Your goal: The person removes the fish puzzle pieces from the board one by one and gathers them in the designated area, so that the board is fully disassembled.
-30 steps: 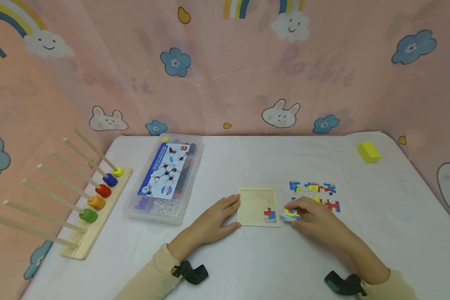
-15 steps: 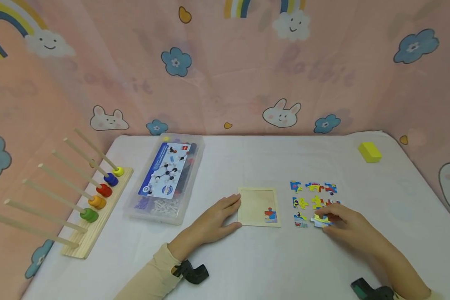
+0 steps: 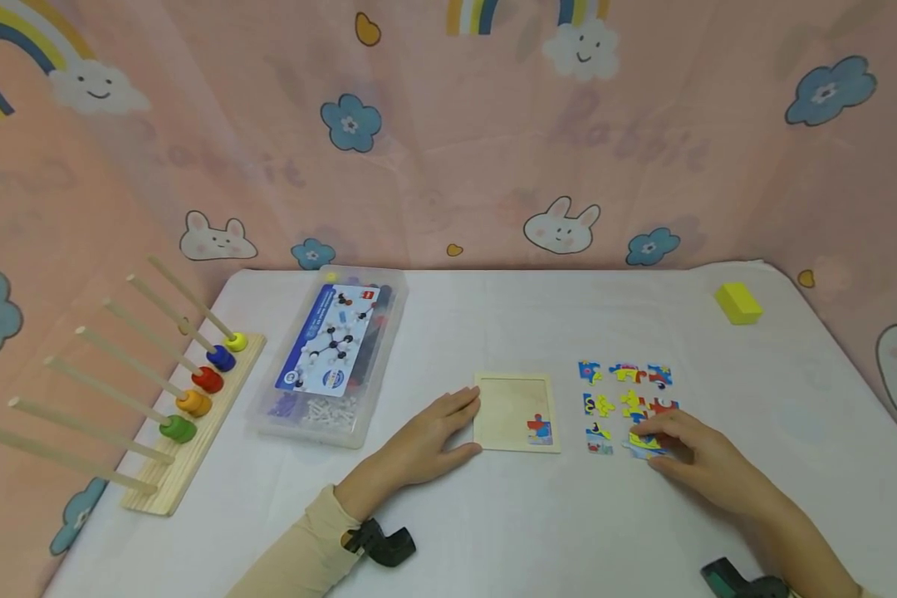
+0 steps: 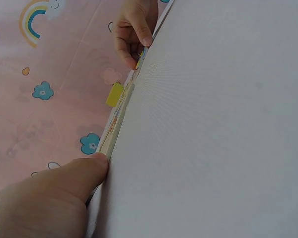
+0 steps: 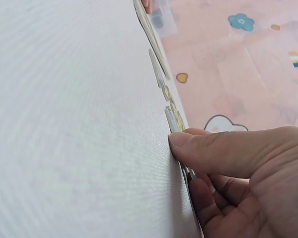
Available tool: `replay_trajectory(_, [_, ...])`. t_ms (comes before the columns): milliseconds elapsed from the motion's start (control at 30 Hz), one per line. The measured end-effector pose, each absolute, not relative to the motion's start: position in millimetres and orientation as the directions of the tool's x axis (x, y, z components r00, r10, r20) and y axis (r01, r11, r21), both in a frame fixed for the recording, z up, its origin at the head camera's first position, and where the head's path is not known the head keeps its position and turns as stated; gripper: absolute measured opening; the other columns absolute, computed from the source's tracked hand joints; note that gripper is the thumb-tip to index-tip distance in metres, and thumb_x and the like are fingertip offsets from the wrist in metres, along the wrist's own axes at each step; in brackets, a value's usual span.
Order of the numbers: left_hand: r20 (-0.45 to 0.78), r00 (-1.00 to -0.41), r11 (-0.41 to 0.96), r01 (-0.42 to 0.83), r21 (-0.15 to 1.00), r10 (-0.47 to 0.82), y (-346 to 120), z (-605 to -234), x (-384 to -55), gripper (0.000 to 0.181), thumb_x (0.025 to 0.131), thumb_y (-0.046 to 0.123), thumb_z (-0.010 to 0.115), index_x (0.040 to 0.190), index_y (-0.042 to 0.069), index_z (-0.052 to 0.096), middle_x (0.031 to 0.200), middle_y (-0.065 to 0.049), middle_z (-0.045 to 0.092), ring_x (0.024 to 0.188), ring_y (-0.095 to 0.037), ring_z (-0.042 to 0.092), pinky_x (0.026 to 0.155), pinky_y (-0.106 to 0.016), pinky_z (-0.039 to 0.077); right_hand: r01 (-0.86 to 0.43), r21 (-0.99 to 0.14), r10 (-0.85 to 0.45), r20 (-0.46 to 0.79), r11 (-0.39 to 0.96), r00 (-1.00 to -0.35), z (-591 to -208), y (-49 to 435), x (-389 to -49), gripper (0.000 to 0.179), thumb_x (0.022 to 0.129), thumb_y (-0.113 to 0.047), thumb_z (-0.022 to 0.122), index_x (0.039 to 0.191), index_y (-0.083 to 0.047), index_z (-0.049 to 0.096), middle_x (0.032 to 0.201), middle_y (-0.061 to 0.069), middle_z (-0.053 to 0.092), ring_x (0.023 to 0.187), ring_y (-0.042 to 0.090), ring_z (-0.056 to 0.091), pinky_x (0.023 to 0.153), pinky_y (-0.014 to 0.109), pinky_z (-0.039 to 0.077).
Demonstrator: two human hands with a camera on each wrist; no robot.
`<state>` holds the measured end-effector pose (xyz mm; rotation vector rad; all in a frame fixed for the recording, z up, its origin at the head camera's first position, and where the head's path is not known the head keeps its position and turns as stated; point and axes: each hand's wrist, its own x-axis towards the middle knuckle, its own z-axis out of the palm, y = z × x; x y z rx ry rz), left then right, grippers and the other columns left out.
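Note:
A shallow square wooden puzzle frame point(image 3: 504, 411) lies on the white table, with one red and blue puzzle piece point(image 3: 540, 429) in its lower right corner. My left hand point(image 3: 429, 440) rests against the frame's left edge, fingers extended; in the left wrist view the thumb point(image 4: 89, 171) touches that edge. To the right, my right hand point(image 3: 706, 461) pinches a yellow and blue jigsaw piece point(image 3: 643, 444) at the tabletop, its fingertips covering part of it. Several other jigsaw pieces point(image 3: 604, 404) lie in loose rows beside and above it.
A yellow block point(image 3: 737, 303) stands at the back right. Left of the frame is a clear plastic case point(image 3: 329, 357) with a molecule label. At the far left stands a wooden peg rack point(image 3: 194, 423) with coloured beads. A patterned pink cloth point(image 3: 433, 166) hangs behind the table.
My right hand has moved right, away from the frame, carrying the jigsaw piece down to the bottom row of loose pieces. The left hand and the frame stay put.

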<state>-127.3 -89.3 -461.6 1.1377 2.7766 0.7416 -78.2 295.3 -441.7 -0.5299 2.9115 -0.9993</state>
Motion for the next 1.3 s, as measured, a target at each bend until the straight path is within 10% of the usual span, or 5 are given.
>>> replay_trajectory(900, [0.123,-0.73,0.62,0.645,0.447,0.672,-90,-460,-127,0.066,0.093,0.037,0.059,0.144,0.002,0.038,0.155,-0.006,0.03,0.143,-0.019,0.027,0.118,-0.034,0.024,-0.33,-0.643,-0.319,0.139,0.691,-0.938,-426,263,-78,0.043,0.083,-0.023,0.074,0.123,-0.015,0.061,0.118,-0.001,0.062,0.11,-0.007,0.047,0.093,-0.002,0.026])
replay_trajectory(1300, [0.125,-0.729,0.62,0.649,0.441,0.673,-89,-460,-127,0.065,0.093,0.037,0.059,0.144,0.002,0.039,0.154,-0.006,0.031,0.143,-0.018,0.027,0.117,-0.035,0.025,-0.346,-0.639,-0.412,0.05,0.687,-0.91,-419,215,-93,0.049,0.084,-0.023,0.073,0.129,-0.012,0.057,0.126,0.001,0.058,0.114,0.018,0.055,0.095,0.035,0.05])
